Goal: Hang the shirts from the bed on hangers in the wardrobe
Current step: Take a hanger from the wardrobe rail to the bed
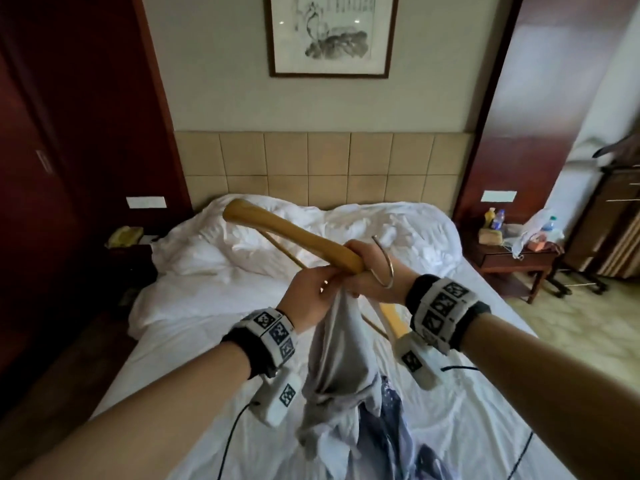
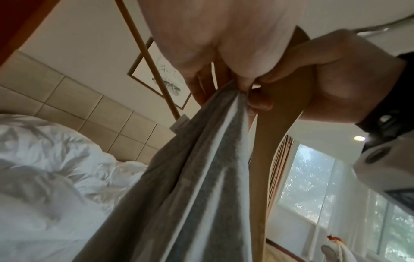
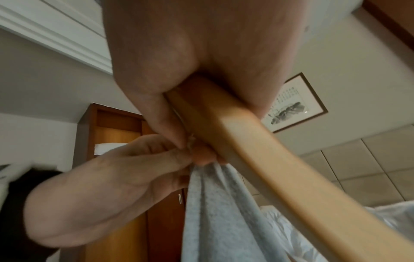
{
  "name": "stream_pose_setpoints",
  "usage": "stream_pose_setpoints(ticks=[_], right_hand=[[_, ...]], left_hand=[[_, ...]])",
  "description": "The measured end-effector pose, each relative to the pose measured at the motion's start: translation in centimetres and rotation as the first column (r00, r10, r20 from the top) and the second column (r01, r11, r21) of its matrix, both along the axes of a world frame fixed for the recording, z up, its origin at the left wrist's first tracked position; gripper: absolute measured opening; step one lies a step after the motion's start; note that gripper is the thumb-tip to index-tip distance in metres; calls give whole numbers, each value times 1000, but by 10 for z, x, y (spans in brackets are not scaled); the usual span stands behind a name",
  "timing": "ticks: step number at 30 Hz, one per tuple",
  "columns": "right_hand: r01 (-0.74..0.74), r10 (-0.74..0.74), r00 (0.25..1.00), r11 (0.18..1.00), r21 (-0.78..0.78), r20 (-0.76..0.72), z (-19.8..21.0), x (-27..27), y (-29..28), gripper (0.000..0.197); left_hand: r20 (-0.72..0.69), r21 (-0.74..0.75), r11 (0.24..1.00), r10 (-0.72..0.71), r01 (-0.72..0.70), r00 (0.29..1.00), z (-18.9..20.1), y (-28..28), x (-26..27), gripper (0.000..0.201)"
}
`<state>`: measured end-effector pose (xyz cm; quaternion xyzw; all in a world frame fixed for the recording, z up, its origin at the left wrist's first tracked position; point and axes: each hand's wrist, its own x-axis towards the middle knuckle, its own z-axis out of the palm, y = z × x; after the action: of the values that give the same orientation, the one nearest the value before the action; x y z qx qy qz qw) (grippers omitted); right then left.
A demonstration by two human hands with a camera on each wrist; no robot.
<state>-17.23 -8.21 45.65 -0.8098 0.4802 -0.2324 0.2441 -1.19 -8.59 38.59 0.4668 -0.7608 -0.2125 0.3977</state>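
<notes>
A wooden hanger point(image 1: 291, 233) with a metal hook point(image 1: 386, 268) is held up over the bed. My right hand point(image 1: 363, 261) grips it at its middle, by the hook. A light grey shirt point(image 1: 332, 348) hangs down from the hands in a bunch. My left hand point(image 1: 311, 292) pinches the shirt's top edge just under the hanger. The left wrist view shows the grey shirt point(image 2: 197, 177) gathered at my fingertips beside the hanger point(image 2: 268, 141). In the right wrist view, the hanger arm point(image 3: 257, 159) runs out from my palm, the shirt point(image 3: 219, 212) below. A blue patterned shirt point(image 1: 391, 431) lies on the bed.
The bed point(image 1: 207, 323) has white rumpled sheets and pillows point(image 1: 214, 251) against a tan padded headboard point(image 1: 325, 168). Dark wooden panels stand on the left. A nightstand point(image 1: 512, 258) with bottles and cloths is at the right. A wooden wardrobe point(image 3: 116, 134) shows in the right wrist view.
</notes>
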Motion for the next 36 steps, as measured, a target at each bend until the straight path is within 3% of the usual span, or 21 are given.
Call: stream_pose_setpoints(ticks=[3,8,12,15,17,20,23,26,28,32,33,34,36], right_hand=[[75,-79,996,995,-69,-49,30,19,-1,24],[82,-99,990,983,-164,-97,72,35,-1,19],[60,-113,975,963,-264,-191,85,39,-3,18],[53,-103,980,962,-268,-173,88,41,-5,11],[37,-70,987,975,-221,-146,92,40,-6,8],[31,-48,994,985,-168,-97,99,36,-6,30],[67,-76,995,989,-135,-63,104,28,-12,28],[105,-116,989,986,-131,-86,103,15,-20,15],[116,-131,986,984,-138,-105,98,7,-24,13],[155,-169,977,981,-113,-127,83,-13,-33,3],[175,-187,975,979,-103,-120,79,-17,-37,5],[193,-202,973,977,-90,-107,75,-22,-39,7],[230,-233,970,972,-40,-65,67,-29,-42,12]], left_hand=[[3,-54,998,-18,18,1000,39,-1,19,23],[11,-106,992,-67,68,998,89,-4,43,22],[-102,-196,980,-58,37,993,100,-11,65,24],[-81,-69,991,-116,110,990,97,-6,71,13],[74,45,994,-99,96,992,86,-6,76,21],[268,196,978,-129,77,955,66,-5,90,37],[506,249,968,-113,-19,855,47,-3,106,46],[767,149,980,-30,-132,641,40,-4,122,49],[835,57,987,37,-153,549,44,-4,133,43],[770,-198,980,177,-34,613,62,-10,148,22],[778,-217,976,190,-27,599,66,-14,151,23],[813,-231,973,198,-9,548,70,-18,153,28],[912,-254,966,227,39,342,75,-26,148,33]])
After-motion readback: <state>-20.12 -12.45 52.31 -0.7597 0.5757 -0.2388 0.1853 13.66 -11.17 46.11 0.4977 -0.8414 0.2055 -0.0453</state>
